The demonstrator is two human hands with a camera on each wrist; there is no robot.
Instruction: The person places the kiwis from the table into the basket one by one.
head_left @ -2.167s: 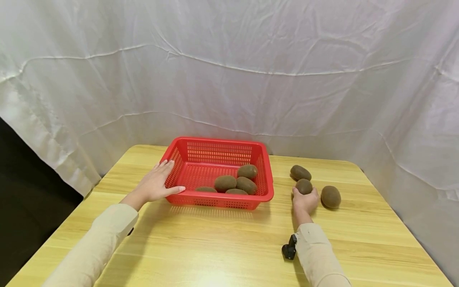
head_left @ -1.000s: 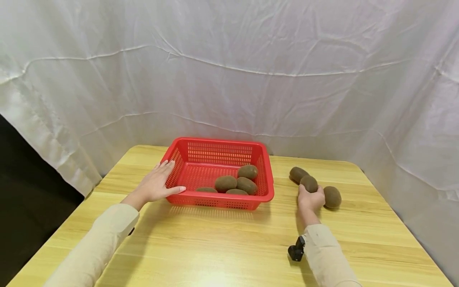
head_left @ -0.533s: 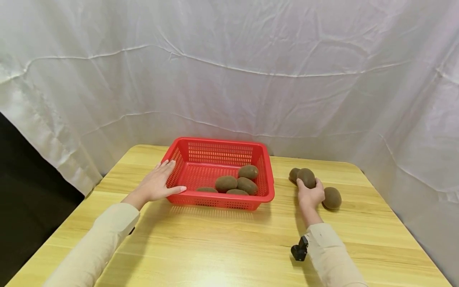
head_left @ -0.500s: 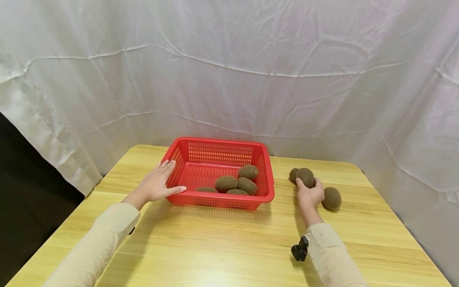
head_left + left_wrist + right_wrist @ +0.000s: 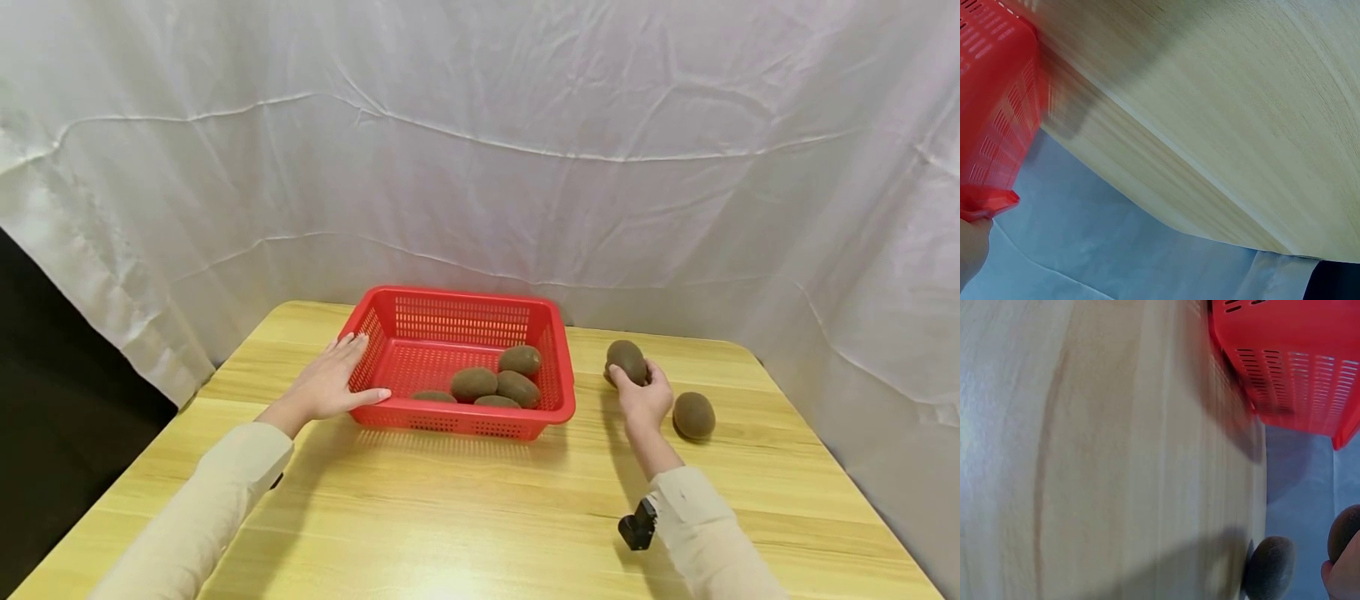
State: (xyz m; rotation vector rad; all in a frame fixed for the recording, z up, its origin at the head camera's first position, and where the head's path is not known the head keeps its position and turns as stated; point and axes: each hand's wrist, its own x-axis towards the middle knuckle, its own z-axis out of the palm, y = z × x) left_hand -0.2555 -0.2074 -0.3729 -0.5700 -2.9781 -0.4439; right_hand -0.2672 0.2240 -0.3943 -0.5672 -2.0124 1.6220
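Observation:
My right hand (image 5: 647, 402) grips a brown kiwi (image 5: 626, 362) between thumb and fingers, raised over the right part of the table. In the head view it hides nearly all of another kiwi (image 5: 1270, 569), which lies on the table in the right wrist view. One more kiwi (image 5: 693, 416) lies just right of that hand. My left hand (image 5: 322, 385) rests on the near left corner of the red plastic basket (image 5: 465, 410), fingers straight over the left rim and thumb along the front rim. Several kiwis (image 5: 473, 383) are gathered in the basket's right half.
The wooden table (image 5: 450, 508) ends at a white curtain (image 5: 480, 208) hanging behind it and on the right. A dark area (image 5: 60, 417) shows beyond the left edge. A small black camera (image 5: 639, 525) is worn on the right wrist.
My right hand has lifted its kiwi off the table and carried it slightly away and to the left, across the farther kiwi in the head view. The left hand and basket stay put.

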